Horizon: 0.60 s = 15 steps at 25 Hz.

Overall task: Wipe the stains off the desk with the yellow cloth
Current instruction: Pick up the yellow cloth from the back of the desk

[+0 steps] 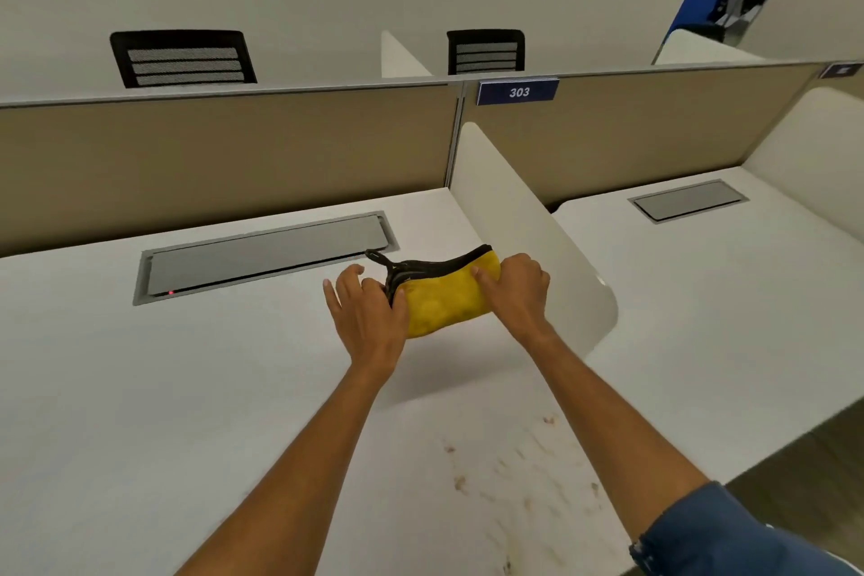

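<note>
A folded yellow cloth [444, 297] with a dark edge and a small loop is held just above the white desk [140, 388], between both hands. My left hand [367, 313] pinches its left end, with the other fingers spread. My right hand [516, 290] grips its right end. Brownish stains [519, 468] are smeared over the desk nearer to me, between my forearms and to the right of them.
A grey cable hatch [262, 255] lies in the desk behind the cloth. A white side divider [528, 220] stands right beside my right hand. A beige back partition [224, 154] with a "303" sign [518, 91] closes the desk. Two black chairs stand beyond it.
</note>
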{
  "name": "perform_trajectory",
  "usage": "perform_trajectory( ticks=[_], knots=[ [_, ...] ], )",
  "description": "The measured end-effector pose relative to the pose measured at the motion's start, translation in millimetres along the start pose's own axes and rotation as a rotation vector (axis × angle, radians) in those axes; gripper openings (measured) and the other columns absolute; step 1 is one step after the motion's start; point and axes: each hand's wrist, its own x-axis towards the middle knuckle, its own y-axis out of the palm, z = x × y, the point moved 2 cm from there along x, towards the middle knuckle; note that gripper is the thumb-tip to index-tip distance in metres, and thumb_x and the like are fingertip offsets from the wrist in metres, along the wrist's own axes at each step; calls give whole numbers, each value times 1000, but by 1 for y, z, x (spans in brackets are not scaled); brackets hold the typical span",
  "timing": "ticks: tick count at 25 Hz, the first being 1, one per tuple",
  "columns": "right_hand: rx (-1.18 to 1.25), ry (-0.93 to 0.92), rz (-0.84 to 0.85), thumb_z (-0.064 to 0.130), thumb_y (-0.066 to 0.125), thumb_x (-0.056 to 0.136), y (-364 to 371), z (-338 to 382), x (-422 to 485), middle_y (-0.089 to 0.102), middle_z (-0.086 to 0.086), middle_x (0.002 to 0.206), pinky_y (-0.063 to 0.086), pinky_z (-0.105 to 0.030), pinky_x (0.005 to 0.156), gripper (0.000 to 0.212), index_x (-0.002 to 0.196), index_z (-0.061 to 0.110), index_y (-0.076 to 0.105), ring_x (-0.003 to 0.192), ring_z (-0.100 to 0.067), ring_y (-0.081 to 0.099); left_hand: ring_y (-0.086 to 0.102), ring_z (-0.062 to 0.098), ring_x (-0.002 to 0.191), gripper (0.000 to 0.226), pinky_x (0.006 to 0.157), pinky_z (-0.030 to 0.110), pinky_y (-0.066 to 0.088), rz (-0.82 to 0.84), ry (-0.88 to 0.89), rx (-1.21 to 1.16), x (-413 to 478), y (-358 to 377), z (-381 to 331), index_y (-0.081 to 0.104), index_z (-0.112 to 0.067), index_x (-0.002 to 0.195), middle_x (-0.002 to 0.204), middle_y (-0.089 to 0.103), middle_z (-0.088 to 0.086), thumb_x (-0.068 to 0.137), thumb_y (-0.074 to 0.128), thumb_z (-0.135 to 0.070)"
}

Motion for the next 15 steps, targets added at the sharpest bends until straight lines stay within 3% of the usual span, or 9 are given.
perform_trajectory(
  ticks=[8,15],
  knots=[
    [-84,4,83,47,53,98,-53,-58,-86,67,-18,110,44,-38,93,52,102,-3,68,105,-31,62,38,24,144,42,128,43,4,74,42,48,-111,-24,-20,75,-3,94,146,51,13,94,61,-43],
    [-219,-28,199,47,51,98,-47,-129,-106,67,-17,107,45,-39,89,51,98,-1,68,103,-31,62,38,24,145,40,128,42,1,142,23,88,-163,16,-39,75,-3,93,145,52,14,93,60,-40]
  ],
)
